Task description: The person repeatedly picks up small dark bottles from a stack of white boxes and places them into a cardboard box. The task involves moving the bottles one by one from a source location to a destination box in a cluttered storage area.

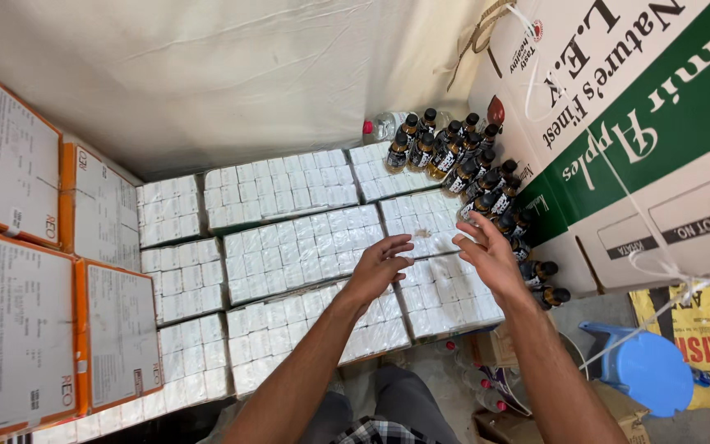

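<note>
Both hands empty, fingers spread: left hand and right hand hover over wrapped white box packs, dark-capped bottles at 1 o'clock; apparently arranging packs, next move needing a two-handed grip.

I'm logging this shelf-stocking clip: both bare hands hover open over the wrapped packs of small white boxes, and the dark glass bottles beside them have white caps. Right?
Not quite. The head view shows the dark glass bottles with black caps, not white. The rest stands: left hand and right hand hover open over the wrapped packs of small white boxes.
</note>
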